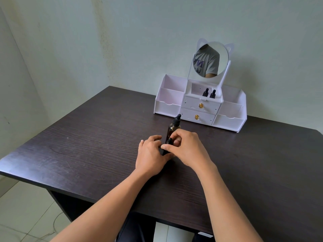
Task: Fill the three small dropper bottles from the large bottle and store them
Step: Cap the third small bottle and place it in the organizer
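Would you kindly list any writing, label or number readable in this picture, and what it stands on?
Nothing reads outright.
T-shirt reflected in the mirror: dark letters, reversed and cut off, unreadable.
Large bottle, held small dropper bottle, stored bottles, organizer: no text visible.

The one camera, worn on the head, looks forward and down from close above the near edge of the counter (90, 140), facing the organiser (167, 107) at its far side and the wall (139, 41) behind.
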`<state>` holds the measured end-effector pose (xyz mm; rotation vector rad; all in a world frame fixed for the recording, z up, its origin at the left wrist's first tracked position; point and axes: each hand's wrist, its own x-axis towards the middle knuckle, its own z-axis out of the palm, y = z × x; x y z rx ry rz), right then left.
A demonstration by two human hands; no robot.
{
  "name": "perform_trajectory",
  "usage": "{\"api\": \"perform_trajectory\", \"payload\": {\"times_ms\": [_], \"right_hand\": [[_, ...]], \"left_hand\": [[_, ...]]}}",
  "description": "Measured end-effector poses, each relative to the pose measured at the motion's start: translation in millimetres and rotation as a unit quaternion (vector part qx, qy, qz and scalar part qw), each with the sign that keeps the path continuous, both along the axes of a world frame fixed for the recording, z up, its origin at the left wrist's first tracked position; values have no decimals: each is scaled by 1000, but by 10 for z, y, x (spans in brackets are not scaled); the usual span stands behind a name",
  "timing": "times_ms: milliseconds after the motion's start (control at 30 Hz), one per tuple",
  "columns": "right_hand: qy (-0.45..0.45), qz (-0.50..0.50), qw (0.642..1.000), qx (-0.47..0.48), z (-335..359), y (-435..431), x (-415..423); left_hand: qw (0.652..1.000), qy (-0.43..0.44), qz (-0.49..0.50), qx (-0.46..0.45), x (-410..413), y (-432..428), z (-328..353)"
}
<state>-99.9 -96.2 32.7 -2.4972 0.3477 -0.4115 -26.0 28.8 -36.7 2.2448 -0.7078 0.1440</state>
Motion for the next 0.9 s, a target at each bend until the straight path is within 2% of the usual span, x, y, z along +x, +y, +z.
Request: {"api": "perform_trajectory", "payload": {"times_ms": [133, 400, 700, 900], "right_hand": [[-16, -4, 1000, 15, 31, -45, -21], [-1, 51, 998, 26, 47, -38, 25], [-16, 13, 999, 33, 52, -44, -13], [-15, 63, 997, 42, 78, 1, 17]], "left_hand": [[1000, 1, -2, 4, 27, -10, -31], [1000, 7, 0, -10, 2, 1, 9], [1000, -1, -2, -8, -3, -5, 1], [1000, -2, -3, -5, -5, -3, 8]]}}
